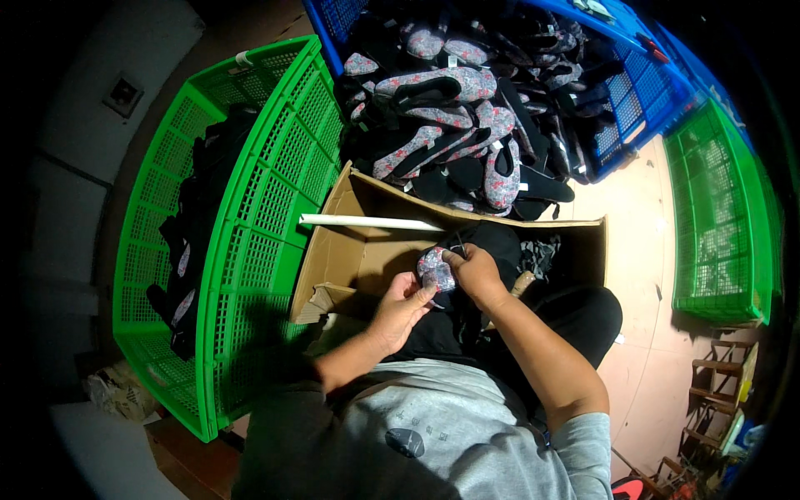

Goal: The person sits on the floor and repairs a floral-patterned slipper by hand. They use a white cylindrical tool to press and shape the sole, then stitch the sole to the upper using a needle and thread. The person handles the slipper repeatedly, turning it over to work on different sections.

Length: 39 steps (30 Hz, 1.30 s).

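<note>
A small grey shoe with a red and pink flower print (434,268) is held between my two hands, above my lap and over the cardboard box. My left hand (395,312) pinches its lower edge between thumb and fingers. From the right side, my right hand (480,275) grips the upper part of the shoe, thumb on the print. Something thin and dark shows by the right fingers, too small to make out. Dark cloth lies under the hands, and the shoe's underside is hidden.
An open cardboard box (335,271) stands before me, a white tube (375,222) across it. Beyond is a heap of printed shoes (442,87) by a blue crate (635,96). Green crates stand left (250,237) and right (717,229). A wooden rack (718,367) is far right.
</note>
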Motion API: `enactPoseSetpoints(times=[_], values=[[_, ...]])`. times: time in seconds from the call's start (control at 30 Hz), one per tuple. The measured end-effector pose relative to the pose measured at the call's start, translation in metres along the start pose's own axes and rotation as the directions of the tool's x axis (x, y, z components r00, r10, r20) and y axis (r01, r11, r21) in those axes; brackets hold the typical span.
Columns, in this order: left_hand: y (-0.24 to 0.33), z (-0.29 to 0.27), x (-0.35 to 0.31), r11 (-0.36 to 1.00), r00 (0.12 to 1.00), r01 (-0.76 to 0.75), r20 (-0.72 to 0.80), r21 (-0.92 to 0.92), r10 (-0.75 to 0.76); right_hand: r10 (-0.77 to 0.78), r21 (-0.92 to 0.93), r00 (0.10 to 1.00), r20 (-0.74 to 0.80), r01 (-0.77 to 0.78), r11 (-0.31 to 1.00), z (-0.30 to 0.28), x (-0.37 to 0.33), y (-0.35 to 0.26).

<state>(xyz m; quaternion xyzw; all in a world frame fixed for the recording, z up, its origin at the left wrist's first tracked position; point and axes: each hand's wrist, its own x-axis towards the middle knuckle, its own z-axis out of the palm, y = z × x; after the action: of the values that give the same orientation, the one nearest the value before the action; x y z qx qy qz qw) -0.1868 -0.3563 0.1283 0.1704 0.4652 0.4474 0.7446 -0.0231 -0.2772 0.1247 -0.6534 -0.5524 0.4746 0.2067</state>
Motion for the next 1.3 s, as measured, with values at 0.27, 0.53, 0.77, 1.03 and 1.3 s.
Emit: enactPoseSetpoints(times=[0.27, 0.53, 0.77, 1.03, 1.3], values=[[-0.025, 0.016, 0.001, 0.976, 0.976, -0.216, -0.011, 0.024, 0.216, -0.001, 0.107, 1.000, -0.018, 0.003, 0.994, -0.002, 0.006, 0.022], [-0.023, 0.032, -0.007, 0.967, 0.965, -0.250, -0.074, 0.052, 0.253, -0.039, 0.120, 0.997, -0.072, 0.048, 0.992, -0.008, -0.010, 0.009], [-0.026, 0.026, -0.005, 0.948, 0.940, -0.307, -0.132, 0.084, 0.316, -0.183, 0.020, 0.955, -0.232, 0.192, 0.981, -0.002, -0.022, 0.001], [-0.014, 0.023, -0.001, 0.423, 0.749, -0.340, -0.030, 0.840, 0.662, -0.245, 0.024, 0.914, -0.322, 0.267, 0.963, 0.012, -0.029, 0.011], [0.025, 0.012, 0.029, -0.383, 0.435, -0.372, 0.524, 0.845, 0.732, -0.018, 0.629, 1.000, 0.019, 0.002, 0.778, 0.007, -0.042, 0.010]])
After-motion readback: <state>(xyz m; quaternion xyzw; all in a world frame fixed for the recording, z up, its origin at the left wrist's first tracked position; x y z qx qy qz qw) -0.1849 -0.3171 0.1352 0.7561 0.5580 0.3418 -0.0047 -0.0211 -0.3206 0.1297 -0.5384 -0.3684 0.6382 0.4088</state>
